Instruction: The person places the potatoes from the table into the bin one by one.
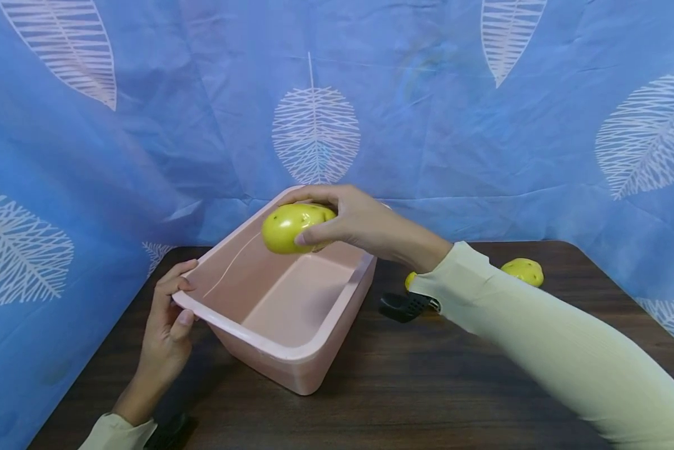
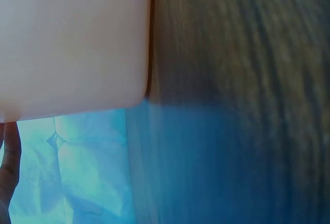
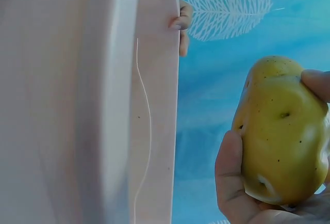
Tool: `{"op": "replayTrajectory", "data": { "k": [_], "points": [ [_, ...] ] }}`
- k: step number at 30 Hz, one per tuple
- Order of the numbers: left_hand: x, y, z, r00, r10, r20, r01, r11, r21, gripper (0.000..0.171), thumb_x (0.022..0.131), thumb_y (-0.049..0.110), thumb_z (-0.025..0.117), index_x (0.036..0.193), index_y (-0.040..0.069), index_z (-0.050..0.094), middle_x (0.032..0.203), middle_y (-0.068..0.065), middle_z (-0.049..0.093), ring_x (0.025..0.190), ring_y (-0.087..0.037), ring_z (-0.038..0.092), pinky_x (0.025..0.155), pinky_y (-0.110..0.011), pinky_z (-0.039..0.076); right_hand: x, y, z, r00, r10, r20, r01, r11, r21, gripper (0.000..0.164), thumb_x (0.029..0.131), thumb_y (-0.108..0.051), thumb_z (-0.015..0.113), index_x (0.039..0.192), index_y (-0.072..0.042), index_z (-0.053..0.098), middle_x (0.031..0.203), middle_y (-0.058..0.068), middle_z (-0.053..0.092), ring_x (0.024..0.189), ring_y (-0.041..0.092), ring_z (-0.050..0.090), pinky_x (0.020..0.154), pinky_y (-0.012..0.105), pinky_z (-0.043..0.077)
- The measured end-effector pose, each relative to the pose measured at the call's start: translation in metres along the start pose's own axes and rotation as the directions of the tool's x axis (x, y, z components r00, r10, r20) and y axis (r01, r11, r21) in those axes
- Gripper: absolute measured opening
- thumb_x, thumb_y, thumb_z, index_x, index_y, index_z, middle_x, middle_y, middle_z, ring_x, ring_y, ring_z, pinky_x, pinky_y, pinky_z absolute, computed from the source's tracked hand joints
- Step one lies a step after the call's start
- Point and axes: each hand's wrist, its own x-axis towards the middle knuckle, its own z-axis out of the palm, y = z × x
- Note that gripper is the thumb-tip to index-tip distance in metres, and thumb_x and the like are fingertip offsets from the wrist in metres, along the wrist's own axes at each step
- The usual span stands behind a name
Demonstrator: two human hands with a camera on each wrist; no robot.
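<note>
My right hand [image 1: 351, 219] grips a smooth yellow potato [image 1: 292, 228] dotted with small dark eyes, holding it over a pink plastic bin [image 1: 297, 353]. In the right wrist view, fingers [image 3: 231, 175] and thumb press the potato [image 3: 281, 131] from opposite sides, beside the bin's wall [image 3: 103, 131]. At the bin's near left corner, my left hand [image 1: 168, 319] pinches the rim, fingers over it and thumb on the near side. The bin's outer wall [image 2: 72, 43] fills the upper left of the left wrist view, where only a bit of the hand shows.
Another yellow potato [image 1: 523, 272] lies on the dark wooden table [image 1: 427, 387] at the right. A small yellow thing [image 1: 409, 280] shows beside my right sleeve, mostly hidden. Blue cloth [image 1: 219, 125] with white leaf prints hangs behind the table and at its sides.
</note>
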Motion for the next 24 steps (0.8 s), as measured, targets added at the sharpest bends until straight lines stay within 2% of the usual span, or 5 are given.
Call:
{"op": "replayTrajectory", "data": {
  "k": [6,16,18,24],
  "points": [
    [0.001,-0.001,0.001,1.0,0.014,-0.005,-0.014,1.0,0.005,0.034,0.105,0.009,0.052,0.13,-0.012,0.04,0.161,-0.022,0.035,0.142,-0.031,0.038,0.103,-0.019,0.048,0.017,-0.001,0.007,0.999,0.012,0.038,-0.013,1.0,0.01,0.049,0.087,-0.02,0.075,0.135,-0.024,0.068,0.128,0.005,0.066,0.108,0.027,0.063,0.087,0.041,0.057],
    [0.004,0.001,0.002,1.0,-0.015,0.001,0.015,1.0,0.015,0.033,0.104,0.006,0.051,0.13,-0.011,0.04,0.161,-0.02,0.035,0.143,-0.03,0.039,0.107,-0.02,0.048,0.042,-0.008,0.018,0.993,0.023,0.12,-0.038,0.992,0.12,0.054,0.088,-0.017,0.074,0.141,-0.017,0.064,0.134,0.008,0.063,0.109,0.027,0.065,0.089,0.041,0.061],
    [0.004,0.001,0.002,1.0,-0.011,-0.001,0.011,1.0,0.015,0.033,0.104,0.007,0.051,0.129,-0.011,0.039,0.161,-0.02,0.035,0.143,-0.029,0.039,0.105,-0.019,0.048,0.046,-0.008,0.02,0.991,0.03,0.128,-0.048,0.99,0.135,0.053,0.089,-0.015,0.073,0.141,-0.016,0.064,0.134,0.008,0.063,0.11,0.026,0.065,0.092,0.045,0.061],
    [0.001,0.002,0.002,1.0,-0.014,-0.008,0.014,0.997,0.075,0.034,0.105,0.009,0.05,0.127,-0.013,0.038,0.161,-0.015,0.038,0.142,-0.027,0.041,0.102,-0.017,0.047,0.063,-0.006,0.028,0.984,0.065,0.165,-0.09,0.985,0.148,0.052,0.09,-0.015,0.073,0.142,-0.016,0.063,0.135,0.008,0.061,0.113,0.027,0.065,0.091,0.043,0.061]
  ]
}}
